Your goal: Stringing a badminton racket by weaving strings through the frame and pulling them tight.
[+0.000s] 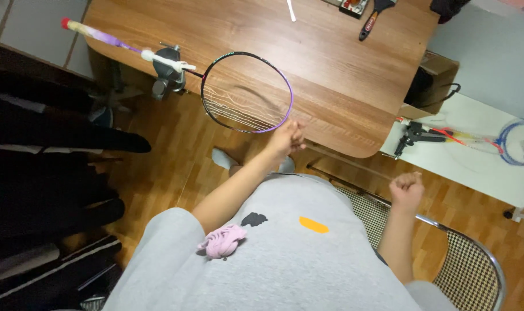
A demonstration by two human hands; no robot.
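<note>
Left hand (286, 138) pinches the racket (246, 92) frame's rim, probably on string, right hand (406, 189) is a closed fist apart; it's light, springy, best gripped by the frame.

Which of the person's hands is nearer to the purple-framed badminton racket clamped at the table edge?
Left. The left hand is at the lower rim of the badminton racket, seemingly touching it. The right hand is a closed fist off to the right, well clear.
</note>
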